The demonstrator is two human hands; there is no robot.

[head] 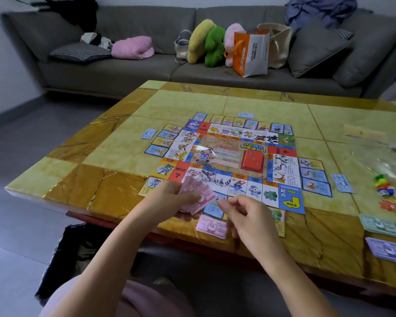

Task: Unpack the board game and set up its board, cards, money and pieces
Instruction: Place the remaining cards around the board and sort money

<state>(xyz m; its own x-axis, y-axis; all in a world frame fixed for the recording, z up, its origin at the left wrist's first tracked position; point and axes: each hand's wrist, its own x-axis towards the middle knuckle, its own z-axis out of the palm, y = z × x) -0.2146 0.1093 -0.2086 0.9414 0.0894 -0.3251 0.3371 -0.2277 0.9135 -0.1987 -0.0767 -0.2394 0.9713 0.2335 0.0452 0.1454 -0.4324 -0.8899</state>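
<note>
Grips a fan of pink notes (198, 194) in the left hand (169, 197), fingers curled beneath, over the near edge of the board (226, 154). Holds the right hand (249, 216) just beside the fan, fingers curled; cannot tell whether pinching anything. Below on the worktop (101, 179), a single pink note (212, 226) marked "1000".

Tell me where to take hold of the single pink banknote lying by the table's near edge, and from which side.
Take the pink banknote by its near edge, coming from the person's side, likely with the right hand beside it. It lies flat on the table close to the rim, so drag it outward, then pinch thumb beneath, finger on top.
</note>
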